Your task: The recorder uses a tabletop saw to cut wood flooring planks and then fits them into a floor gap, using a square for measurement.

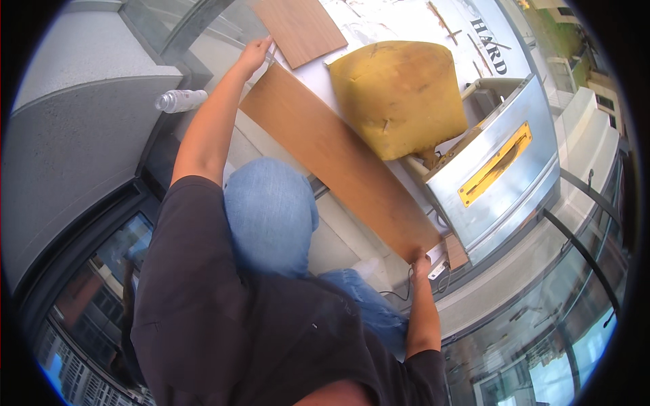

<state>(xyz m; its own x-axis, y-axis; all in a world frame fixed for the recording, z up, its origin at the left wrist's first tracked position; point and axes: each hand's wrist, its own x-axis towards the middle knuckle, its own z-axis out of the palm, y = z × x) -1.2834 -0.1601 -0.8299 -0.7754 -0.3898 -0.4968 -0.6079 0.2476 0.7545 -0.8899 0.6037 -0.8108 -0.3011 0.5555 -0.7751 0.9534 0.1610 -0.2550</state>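
A long brown wooden plank [338, 162] lies slantwise in front of my knees, running from upper left to lower right. My left hand [255, 55] is closed at its far left end, fingers at the corner. At the near right end my right hand [421, 264] is closed on the other corner, with the fingertips partly hidden. Right behind the plank sits a scuffed yellow padded seat [399, 95]. Close beside my left hand lies a shorter wooden board [301, 30] on a white printed sheet [362, 19].
On the right stands a metal table saw [497, 162] with a yellow slotted insert. A white power strip [439, 269] with a cable and a small wood offcut [456, 250] lie near my right hand. A clear plastic bottle [181, 101] rests by the grey wall [74, 142] on the left.
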